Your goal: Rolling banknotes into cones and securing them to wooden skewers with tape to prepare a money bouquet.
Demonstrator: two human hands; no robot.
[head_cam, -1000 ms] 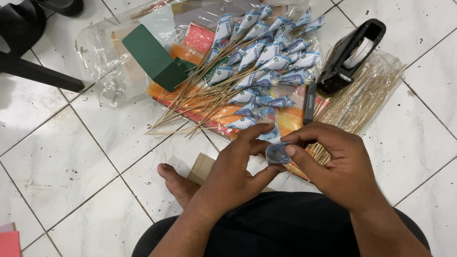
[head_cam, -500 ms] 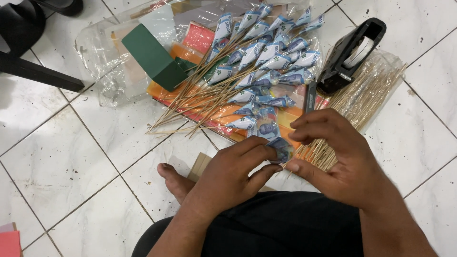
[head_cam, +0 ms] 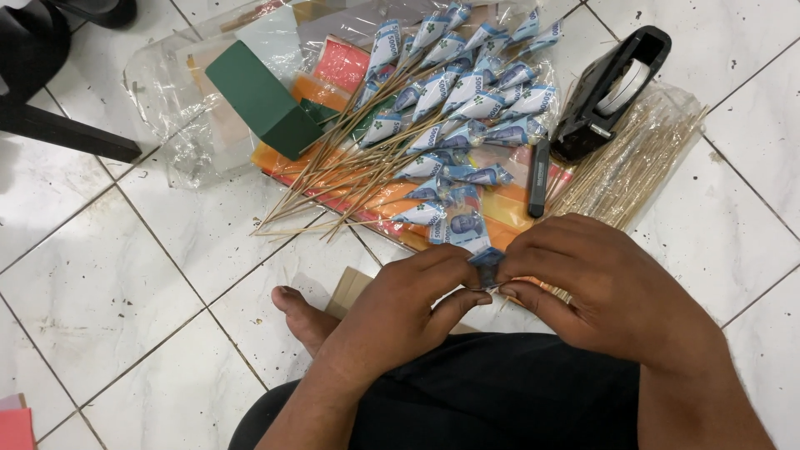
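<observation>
A: What was found in the hands?

B: A folded blue note [head_cam: 486, 260] was pinched between the fingertips of both. The left hand [head_cam: 408, 308] and the right hand [head_cam: 600, 287] were met over it, fingers drawn narrow, just above the lap.

A: What had changed?

B: A second before, a rounder, looser shape was held out between the hands and more of it was seen. Now it was pressed smaller and mostly covered by the fingers. The hands had been brought closer together. It was judged that the fold was being tightened.

A: And nearby?

B: A spread of blue cones on sticks [head_cam: 450, 108] was laid on orange paper [head_cam: 383, 200], just beyond the hands. A bundle of bare sticks [head_cam: 633, 162] in clear wrap was noted at the right, touching a black tape dispenser [head_cam: 612, 87]. A black pen [head_cam: 539, 177] lay between. A green block [head_cam: 262, 100] was seen at the left.
</observation>
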